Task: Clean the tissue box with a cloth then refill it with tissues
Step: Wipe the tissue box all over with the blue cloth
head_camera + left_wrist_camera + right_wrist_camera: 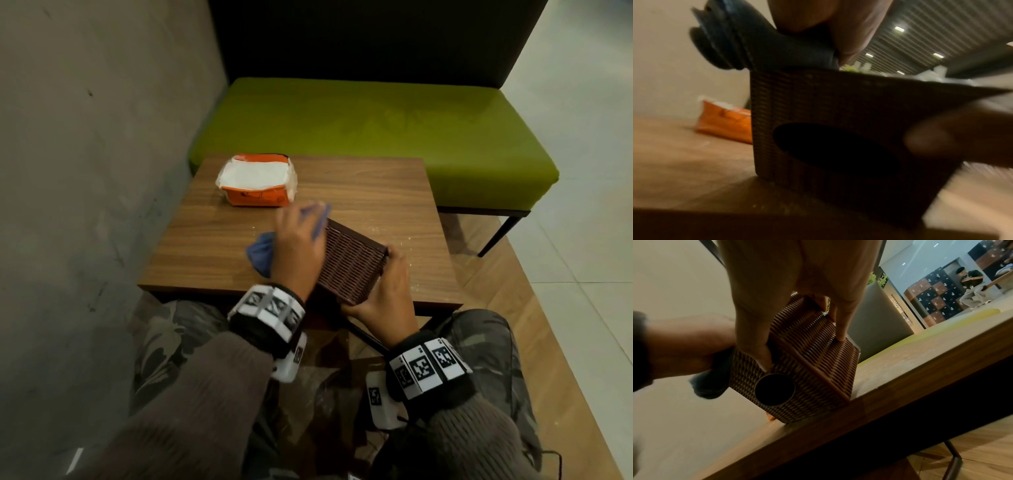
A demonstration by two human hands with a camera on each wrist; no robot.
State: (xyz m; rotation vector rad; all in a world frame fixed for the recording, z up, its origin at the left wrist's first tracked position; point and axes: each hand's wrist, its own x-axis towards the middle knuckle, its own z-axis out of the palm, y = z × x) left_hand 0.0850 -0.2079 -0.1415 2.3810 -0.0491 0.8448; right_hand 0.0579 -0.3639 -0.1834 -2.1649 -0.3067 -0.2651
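The dark brown woven tissue box (349, 263) stands tipped on its side at the table's near edge, its oval opening (834, 151) facing me. My left hand (301, 226) holds a bunched blue cloth (262, 253) and presses it against the box's left upper face; the cloth (760, 45) sits on the box's top edge. My right hand (387, 274) grips the box's near right end, thumb beside the opening and fingers (840, 331) on the side panel (807, 361). An opened orange tissue pack (257, 180) with white tissues lies at the table's far left.
The small wooden table (359, 192) stands against a grey wall (85, 137) on the left. A green bench (376, 120) with a dark back runs behind it. My knees sit under the near edge. People sit far off in the right wrist view.
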